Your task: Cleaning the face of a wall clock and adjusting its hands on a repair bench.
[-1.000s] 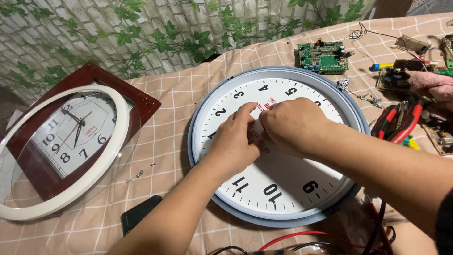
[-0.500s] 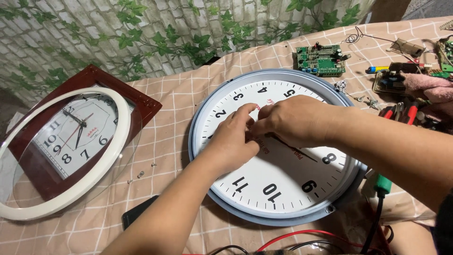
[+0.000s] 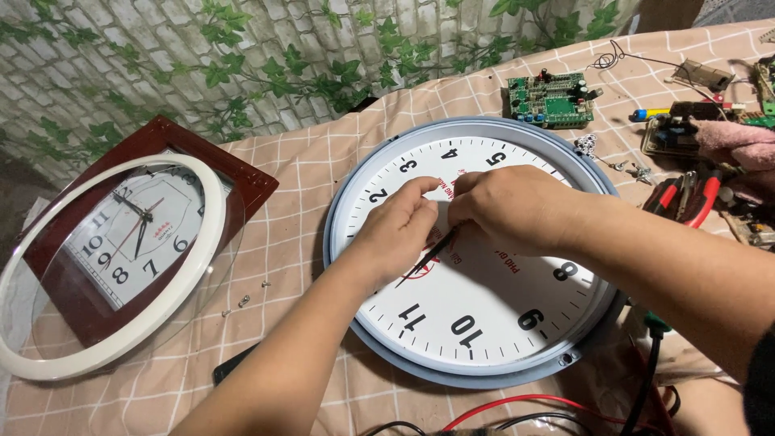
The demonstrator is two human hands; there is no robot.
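Right at the centre of the large round clock (image 3: 472, 323), both hands meet over the dial: the left hand (image 3: 400, 234) pinches with thumb and fingertips at the hub, and the right hand (image 3: 508, 206) closes its fingers just beside it, the two touching. What exactly each pinches is hidden under the fingers, though a thin black clock hand (image 3: 424, 262) slants out from below them across the white face. That clock lies flat on the checked cloth (image 3: 299, 178), grey rim up. Left of it a dark red square clock (image 3: 137, 234) lies under a loose white ring with a clear cover (image 3: 105, 347), with small screws (image 3: 242, 301) between the two clocks. Farther back sits a green circuit board (image 3: 551, 98); red-handled pliers (image 3: 686, 198) lie to the right
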